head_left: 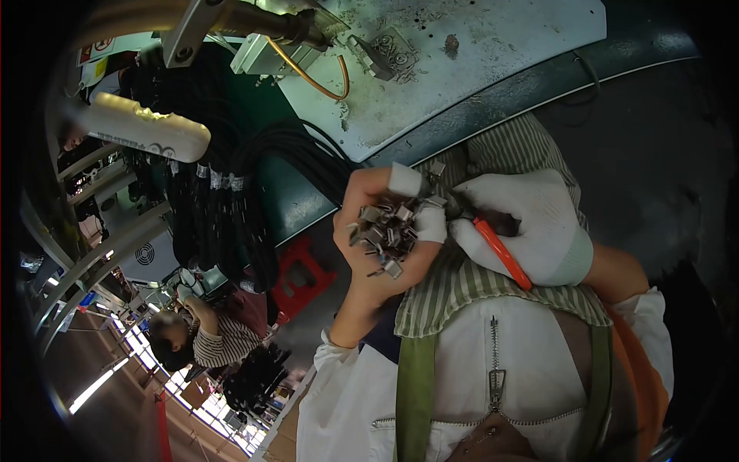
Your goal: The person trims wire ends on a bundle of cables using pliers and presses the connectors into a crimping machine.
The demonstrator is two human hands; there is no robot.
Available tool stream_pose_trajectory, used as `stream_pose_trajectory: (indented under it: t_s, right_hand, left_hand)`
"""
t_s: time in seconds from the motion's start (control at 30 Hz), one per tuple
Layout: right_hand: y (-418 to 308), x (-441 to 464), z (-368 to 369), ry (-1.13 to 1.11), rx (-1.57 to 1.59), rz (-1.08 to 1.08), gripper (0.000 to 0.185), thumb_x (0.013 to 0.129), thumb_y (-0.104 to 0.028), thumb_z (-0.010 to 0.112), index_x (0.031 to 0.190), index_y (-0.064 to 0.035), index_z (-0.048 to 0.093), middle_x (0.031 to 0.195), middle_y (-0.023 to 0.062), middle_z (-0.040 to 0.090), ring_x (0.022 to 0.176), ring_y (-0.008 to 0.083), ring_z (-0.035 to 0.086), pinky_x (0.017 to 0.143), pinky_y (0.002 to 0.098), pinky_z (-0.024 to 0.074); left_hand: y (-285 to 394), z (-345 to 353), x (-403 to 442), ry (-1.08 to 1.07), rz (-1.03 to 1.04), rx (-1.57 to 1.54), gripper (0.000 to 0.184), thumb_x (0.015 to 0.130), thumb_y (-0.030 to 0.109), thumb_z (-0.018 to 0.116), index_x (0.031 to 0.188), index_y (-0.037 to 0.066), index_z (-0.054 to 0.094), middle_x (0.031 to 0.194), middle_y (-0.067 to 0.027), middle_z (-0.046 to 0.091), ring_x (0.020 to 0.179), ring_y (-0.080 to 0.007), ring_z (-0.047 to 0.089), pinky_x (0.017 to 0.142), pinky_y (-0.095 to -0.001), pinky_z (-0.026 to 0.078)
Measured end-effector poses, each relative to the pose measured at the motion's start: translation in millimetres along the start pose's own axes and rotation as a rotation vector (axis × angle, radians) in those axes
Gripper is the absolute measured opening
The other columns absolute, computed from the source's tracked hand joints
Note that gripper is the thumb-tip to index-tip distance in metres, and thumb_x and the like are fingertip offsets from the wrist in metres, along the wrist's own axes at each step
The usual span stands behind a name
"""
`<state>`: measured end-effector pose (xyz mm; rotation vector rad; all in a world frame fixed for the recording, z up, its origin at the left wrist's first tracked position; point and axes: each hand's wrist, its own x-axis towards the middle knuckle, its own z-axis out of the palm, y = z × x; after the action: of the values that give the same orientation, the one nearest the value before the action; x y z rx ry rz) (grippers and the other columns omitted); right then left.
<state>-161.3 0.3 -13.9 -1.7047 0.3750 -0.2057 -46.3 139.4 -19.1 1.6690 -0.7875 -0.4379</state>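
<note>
Several small metal clips (386, 235) lie in the cupped palm of my left hand (366, 258), whose thumb and a fingertip wear white covers. One more clip (437, 168) sticks up near those fingertips. My right hand (531, 227), in a white glove with dark stains, is wrapped round a tool with a red handle (502, 254). The tool's dark head is close to the clips at the left fingertips; whether it touches them is hard to tell. Both hands are above the striped apron (462, 300).
Ahead is a stained metal worktop (416, 115) with a small metal block (371, 58) and an orange tube (315, 86). Bundled black cables (223, 200) hang to the left, by a red stool (304, 277). Farther off sits a person in a striped top (223, 339).
</note>
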Motion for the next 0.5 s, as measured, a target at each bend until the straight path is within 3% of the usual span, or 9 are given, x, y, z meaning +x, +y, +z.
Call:
stream_pose_trajectory:
  t_s: [0.03,0.07,0.17,0.23,0.3,0.4,0.47,0.5]
  right_hand:
    - [-1,1,2,-0.004,0.001,-0.001,0.016,0.074,-0.015,0.070,0.085,-0.0048,0.064,0.060,0.0086,0.057,0.051,0.0237,0.060,0.048,0.0308,0.0470]
    - [-2,3,3,-0.010,0.024,-0.022,0.016,0.074,-0.015,0.070,0.085,-0.0050,0.064,0.060,0.0087,0.057,0.052,0.0239,0.060,0.048,0.0310,0.0469]
    - [0,6,11,-0.031,-0.013,-0.057,0.016,0.074,-0.014,0.070,0.085,-0.0050,0.064,0.061,0.0090,0.057,0.052,0.0248,0.059,0.048,0.0319,0.0464]
    - [1,9,15,-0.049,-0.074,-0.070,0.017,0.073,-0.014,0.070,0.086,-0.0049,0.063,0.061,0.0092,0.057,0.052,0.0255,0.059,0.047,0.0326,0.0460]
    - [1,11,18,0.094,-0.349,-0.225,0.019,0.073,-0.015,0.070,0.087,-0.0045,0.062,0.062,0.0098,0.056,0.052,0.0268,0.057,0.047,0.0337,0.0457]
    - [2,12,17,0.086,-0.560,-0.267,0.022,0.073,-0.016,0.070,0.089,-0.0044,0.061,0.062,0.0100,0.056,0.054,0.0275,0.057,0.048,0.0340,0.0450]
    - [3,11,16,0.043,-0.439,-0.215,0.020,0.074,-0.016,0.069,0.088,-0.0037,0.062,0.063,0.0104,0.056,0.053,0.0269,0.057,0.048,0.0331,0.0445]
    - [2,10,16,0.004,-0.314,-0.168,0.020,0.075,-0.017,0.069,0.087,-0.0029,0.062,0.064,0.0107,0.057,0.053,0.0263,0.056,0.048,0.0323,0.0439]
  left_hand:
    - [3,2,-1,0.086,-0.116,-0.151,0.032,0.070,0.000,0.071,0.098,0.001,0.055,0.085,-0.0028,0.061,0.074,-0.0060,0.057,0.068,-0.0202,0.046]
    - [18,-1,3,0.100,-0.295,-0.106,0.030,0.071,-0.002,0.069,0.097,0.001,0.055,0.088,-0.0026,0.059,0.078,-0.0056,0.055,0.070,-0.0205,0.045]
    - [16,-15,4,0.068,-0.455,-0.156,0.026,0.073,-0.003,0.068,0.096,0.000,0.055,0.085,-0.0019,0.059,0.076,-0.0053,0.054,0.068,-0.0207,0.045]
    - [12,-18,1,0.119,-0.451,-0.215,0.024,0.073,-0.004,0.068,0.093,0.000,0.056,0.082,-0.0007,0.059,0.074,-0.0054,0.054,0.067,-0.0206,0.044]
    - [10,-21,2,0.041,-0.378,-0.102,0.023,0.072,-0.003,0.069,0.091,-0.001,0.057,0.080,-0.0003,0.059,0.072,-0.0055,0.054,0.066,-0.0205,0.044]
    - [4,-22,4,-0.035,-0.238,0.023,0.022,0.072,-0.001,0.070,0.090,-0.001,0.058,0.080,-0.0004,0.060,0.072,-0.0058,0.054,0.066,-0.0204,0.044]
    - [4,-20,4,-0.064,-0.155,0.068,0.023,0.072,-0.001,0.071,0.091,-0.001,0.058,0.080,-0.0005,0.060,0.072,-0.0059,0.054,0.066,-0.0206,0.044]
    - [7,-17,5,-0.002,-0.280,-0.084,0.021,0.073,-0.001,0.070,0.090,-0.001,0.058,0.080,-0.0004,0.060,0.072,-0.0061,0.054,0.066,-0.0210,0.044]
